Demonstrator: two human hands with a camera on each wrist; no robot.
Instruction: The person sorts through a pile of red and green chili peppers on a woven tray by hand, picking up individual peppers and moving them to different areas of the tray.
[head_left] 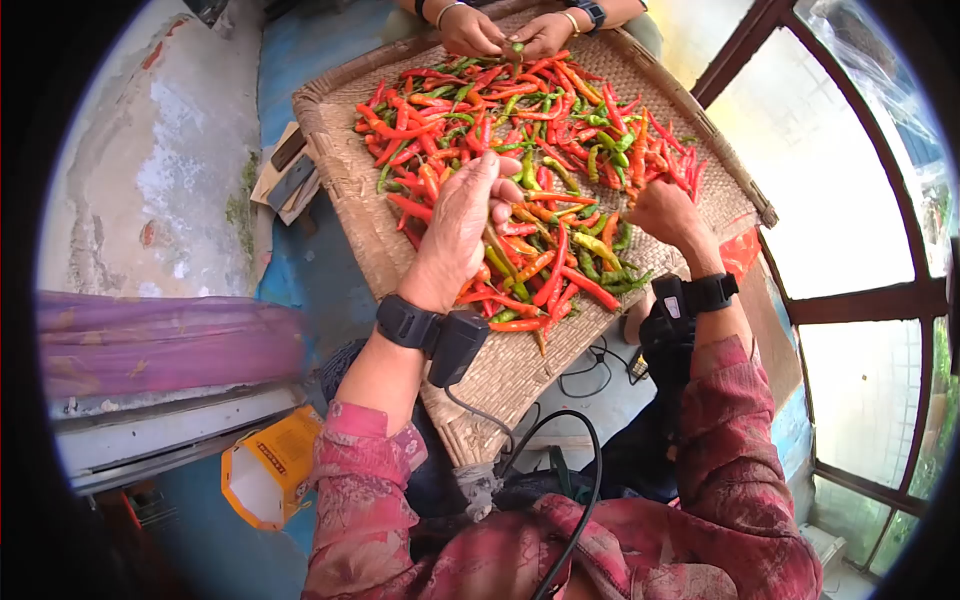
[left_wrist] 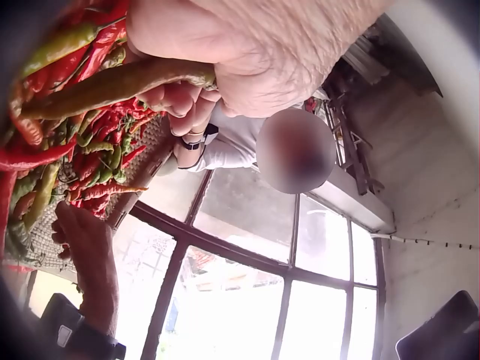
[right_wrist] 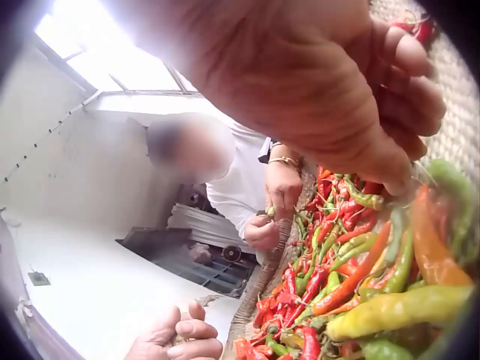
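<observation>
My left hand (head_left: 460, 225) is over the near left part of a heap of chili peppers (head_left: 560, 120). Between thumb and fingers it pinches the stem end of a brownish-green chili pepper (left_wrist: 112, 90), whose body points down toward the heap. My right hand (head_left: 668, 212) is at the heap's right side, its fingers curled inward. In the right wrist view, its thumb tip is close above an orange chili pepper (right_wrist: 435, 244) and a blurred green one (right_wrist: 454, 191); I cannot tell whether it pinches a stem. Red, orange, green and yellow peppers lie mixed together.
The heap lies on a woven tray (head_left: 355, 215) with a raised rim. Across it, another person's hands (head_left: 505, 35) hold a small green thing. A yellow box (head_left: 270, 465) stands at lower left, windows (head_left: 835, 190) at right. A black cable (head_left: 595, 450) loops near my lap.
</observation>
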